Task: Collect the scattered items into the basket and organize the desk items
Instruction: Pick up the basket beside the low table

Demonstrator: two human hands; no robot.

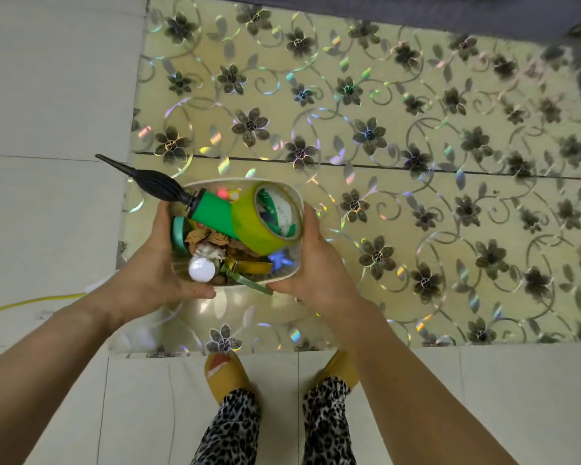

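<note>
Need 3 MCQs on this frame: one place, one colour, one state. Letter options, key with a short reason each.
1. Where is the white bulb?
A. inside the basket, near corner
B. on the floor
C. on the flowered tabletop

2. What colour is the pump barrel?
A. red
B. green
C. white

3. How is the basket held?
A. left hand only
B. right hand only
C. both hands, one on each side

Key:
1 A: the bulb lies among the items within the rim.
2 B: green barrel, black nozzle sticking out over the rim.
3 C: fingers of each hand wrap opposite walls.
</note>
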